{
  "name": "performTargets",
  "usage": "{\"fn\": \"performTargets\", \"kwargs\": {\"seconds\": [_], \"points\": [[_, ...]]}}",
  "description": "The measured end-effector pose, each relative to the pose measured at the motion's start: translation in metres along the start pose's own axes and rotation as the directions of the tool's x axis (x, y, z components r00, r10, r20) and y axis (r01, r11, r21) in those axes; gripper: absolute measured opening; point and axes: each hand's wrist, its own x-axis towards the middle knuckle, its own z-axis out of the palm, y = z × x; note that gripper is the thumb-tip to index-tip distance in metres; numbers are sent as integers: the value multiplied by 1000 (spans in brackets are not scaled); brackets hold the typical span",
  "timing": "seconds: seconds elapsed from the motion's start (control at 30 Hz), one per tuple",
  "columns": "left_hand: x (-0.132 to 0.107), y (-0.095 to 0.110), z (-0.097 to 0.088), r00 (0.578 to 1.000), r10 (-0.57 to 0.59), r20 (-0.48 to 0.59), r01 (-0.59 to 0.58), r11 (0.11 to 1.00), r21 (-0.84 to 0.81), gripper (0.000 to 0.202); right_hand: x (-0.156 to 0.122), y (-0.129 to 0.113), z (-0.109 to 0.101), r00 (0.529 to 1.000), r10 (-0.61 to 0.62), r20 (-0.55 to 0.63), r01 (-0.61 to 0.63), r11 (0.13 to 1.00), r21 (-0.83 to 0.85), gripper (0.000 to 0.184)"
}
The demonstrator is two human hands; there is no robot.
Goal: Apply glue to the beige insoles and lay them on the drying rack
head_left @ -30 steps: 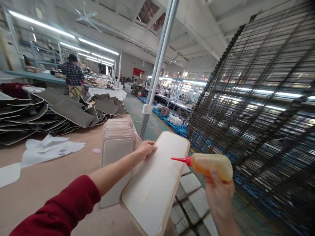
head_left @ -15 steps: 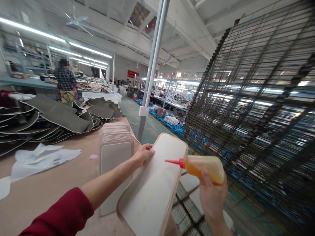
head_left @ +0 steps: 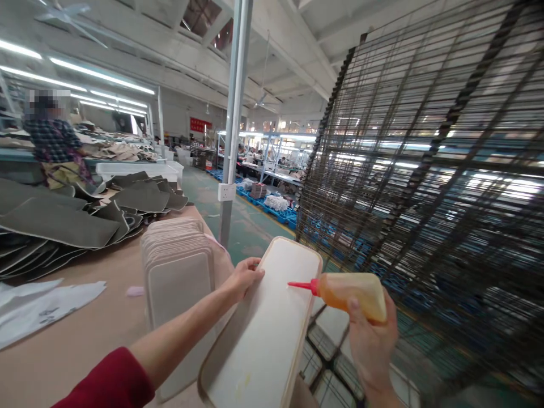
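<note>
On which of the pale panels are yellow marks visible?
The panel held by the left hand, near its lower end; the stacked panels on the table show no visible yellow.

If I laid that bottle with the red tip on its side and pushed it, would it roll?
The bottle would probably roll, since its body looks rounded. The amber liquid might slosh and make it wobble, as it seems to fill only the lower part.
</note>
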Motion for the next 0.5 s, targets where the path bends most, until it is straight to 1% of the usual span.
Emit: {"fn": "performTargets", "kwargs": {"seconds": [0.07, 0.1, 0.13, 0.17, 0.2, 0.27, 0.33, 0.37, 0.43, 0.5], "points": [[0, 0, 12, 999, -28, 26, 28, 1000, -1, 33, -2, 5, -14, 997, 56, 50, -54, 998, -34, 79], [1, 1, 18, 999, -40, 31, 40, 999, 0, 33, -7, 8, -21, 988, 104, 111, -101, 994, -35, 79], [1, 1, 25, 998, -51, 35, 51, 999, 1, 34, -10, 10, -29, 975, 137, 174, -144, 989, 29, 80], [1, 2, 32, 997, -61, 42, 61, 998, 5, 35, -12, 11, -36, 972, 145, 184, -163, 983, 85, 80], [2, 2, 40, 996, -72, 53, 71, 997, 11, 36, -12, 11, -44, 975, 139, 171, -160, 980, 117, 78], [4, -2, 58, 992, -95, 80, 94, 995, 26, 40, -3, 9, -62, 995, 94, 38, -98, 987, 126, 75], [6, -10, 82, 987, -122, 108, 117, 992, 45, 44, 9, 8, -84, 995, 72, -66, -64, 991, 117, 75], [7, -17, 96, 984, -133, 118, 127, 990, 55, 45, 13, 10, -96, 993, 86, -84, -75, 989, 126, 76], [10, -34, 127, 979, -157, 134, 147, 986, 79, 45, 17, 17, -123, 984, 162, -81, -146, 973, 177, 76], [15, -55, 161, 972, -181, 150, 167, 981, 102, 43, 22, 27, -157, 964, 247, -94, -216, 942, 257, 68]]}}
